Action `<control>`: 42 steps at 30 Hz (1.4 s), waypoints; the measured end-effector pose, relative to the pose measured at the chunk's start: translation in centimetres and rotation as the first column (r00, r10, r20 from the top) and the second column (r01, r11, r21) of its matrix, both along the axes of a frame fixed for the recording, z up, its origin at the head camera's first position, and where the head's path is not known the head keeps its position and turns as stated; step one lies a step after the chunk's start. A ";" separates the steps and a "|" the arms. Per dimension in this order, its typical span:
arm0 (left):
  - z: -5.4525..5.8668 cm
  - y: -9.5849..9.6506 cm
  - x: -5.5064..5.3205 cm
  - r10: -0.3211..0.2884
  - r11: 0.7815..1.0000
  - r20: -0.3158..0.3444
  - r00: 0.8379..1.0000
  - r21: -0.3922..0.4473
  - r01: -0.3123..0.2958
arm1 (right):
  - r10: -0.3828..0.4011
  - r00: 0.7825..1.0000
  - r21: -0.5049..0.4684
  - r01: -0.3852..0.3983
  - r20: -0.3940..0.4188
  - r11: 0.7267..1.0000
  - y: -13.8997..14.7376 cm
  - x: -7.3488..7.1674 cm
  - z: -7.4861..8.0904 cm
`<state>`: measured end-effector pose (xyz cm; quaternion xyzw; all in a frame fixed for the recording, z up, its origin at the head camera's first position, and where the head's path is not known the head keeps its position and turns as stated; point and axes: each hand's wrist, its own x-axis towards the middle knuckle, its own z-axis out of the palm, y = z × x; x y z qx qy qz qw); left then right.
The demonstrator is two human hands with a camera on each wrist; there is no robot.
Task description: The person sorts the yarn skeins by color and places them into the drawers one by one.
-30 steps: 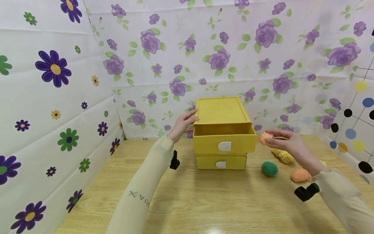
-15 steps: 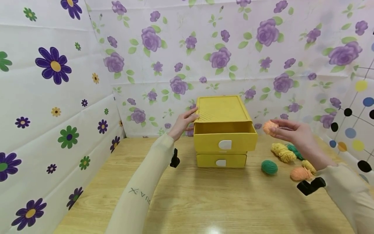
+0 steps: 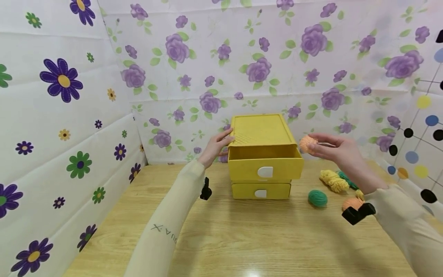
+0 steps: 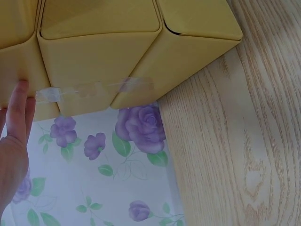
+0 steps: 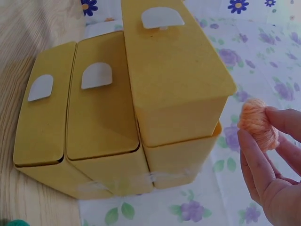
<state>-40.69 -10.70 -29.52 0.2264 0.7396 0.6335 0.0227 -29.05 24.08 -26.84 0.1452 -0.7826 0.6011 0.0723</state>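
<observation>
A yellow drawer unit (image 3: 261, 129) stands on the table, its top drawer (image 3: 238, 169) pulled out with white tab handle facing me. Two lower drawers show pushed in; the right wrist view gives the lowest drawer (image 5: 37, 127). My left hand (image 3: 216, 148) rests on the unit's upper left side, fingers fairly straight; the left wrist view shows its fingertips (image 4: 21, 89) touching that wall. With thumb and fingers, my right hand (image 3: 342, 150) pinches a small peach yarn ball (image 3: 306, 144) just right of the open drawer, at about its rim's height. The drawer's floor is hidden.
Right of the unit on the wooden table (image 3: 221, 238) lie a green yarn ball (image 3: 317, 198), a yellow yarn skein (image 3: 333, 181), another peach yarn ball (image 3: 351, 203) and more green yarn (image 3: 347, 179). A flowered sheet (image 3: 194, 77) hangs behind.
My right hand has lifted the peach yarn ball, swung it slightly right, then brought it left toward the open drawer. The left hand has stayed on the unit.
</observation>
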 end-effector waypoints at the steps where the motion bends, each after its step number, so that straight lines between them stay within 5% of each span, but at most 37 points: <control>1: -0.1 0.0 -0.1 0.002 1.000 0.000 1.000 -0.001 -0.002 | 0.002 1.000 -0.001 -0.002 -0.008 1.000 -0.2 0.0 0.1; 19: 2.1 -0.1 2.7 -0.039 0.999 0.033 0.999 0.009 0.039 | 0.039 0.999 0.030 -0.038 -0.032 0.999 -4.4 -0.8 2.0; 25: 1.7 -0.1 2.2 -0.051 0.999 0.024 0.998 0.017 0.051 | 0.094 0.993 -0.003 -0.094 -0.071 0.996 -5.8 -1.5 2.1; 30: 0.6 -0.1 0.7 -0.037 0.999 0.015 0.999 0.018 0.037 | 0.149 0.988 -0.029 -0.151 -0.049 0.988 -6.9 -2.0 2.2; 35: 0.1 0.0 0.2 -0.022 1.000 0.005 1.000 0.014 0.022 | 0.155 0.988 0.040 -0.155 0.001 0.987 -8.1 -2.3 2.5; 42: -0.3 0.0 0.0 -0.008 1.000 0.010 1.000 0.022 0.008 | 0.187 0.982 0.122 -0.181 -0.039 0.976 -10.5 -3.1 2.7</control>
